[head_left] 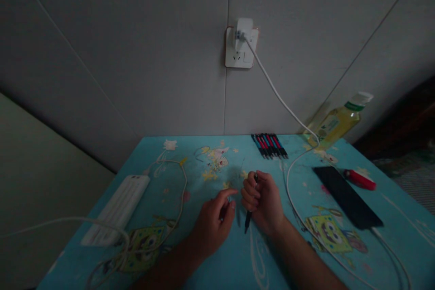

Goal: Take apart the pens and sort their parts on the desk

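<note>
My right hand (263, 199) is closed in a fist around a dark pen (248, 221), whose pointed end sticks out below the fingers towards the table's front. The pen's other end shows just above the fist. Beside it, my left hand (217, 222) is curled, with the index finger bent towards the right hand and the thumb near it. Something small and dark shows between its thumb and fingers, too dim to name. Beyond the hands, several pens (269, 146) with black, blue and red barrels lie side by side near the wall.
A white power strip (117, 210) with its cable lies left. On the right are a black phone (346, 195) on a white charging cable, a red-handled object (360, 180) and a bottle of yellow liquid (336, 124). A charger (243, 34) sits in the wall socket, its cable crossing the table.
</note>
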Motion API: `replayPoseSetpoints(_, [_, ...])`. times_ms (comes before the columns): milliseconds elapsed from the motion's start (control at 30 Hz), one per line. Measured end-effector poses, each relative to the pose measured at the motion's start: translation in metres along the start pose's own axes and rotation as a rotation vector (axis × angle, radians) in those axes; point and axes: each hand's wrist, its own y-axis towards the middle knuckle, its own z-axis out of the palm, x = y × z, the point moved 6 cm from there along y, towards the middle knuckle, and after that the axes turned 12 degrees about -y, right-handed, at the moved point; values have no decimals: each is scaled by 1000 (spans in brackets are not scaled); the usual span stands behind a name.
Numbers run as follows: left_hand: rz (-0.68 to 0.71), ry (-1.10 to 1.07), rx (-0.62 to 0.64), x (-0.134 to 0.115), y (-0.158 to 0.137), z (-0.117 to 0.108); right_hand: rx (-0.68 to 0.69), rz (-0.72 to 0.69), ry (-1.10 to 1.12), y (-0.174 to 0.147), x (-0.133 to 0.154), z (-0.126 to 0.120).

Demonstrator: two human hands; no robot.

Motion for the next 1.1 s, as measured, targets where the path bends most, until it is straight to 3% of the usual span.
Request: replayPoseSetpoints(1100, [-3,-16,16,3,-2,2,-15,-16,5,0,2,-2])
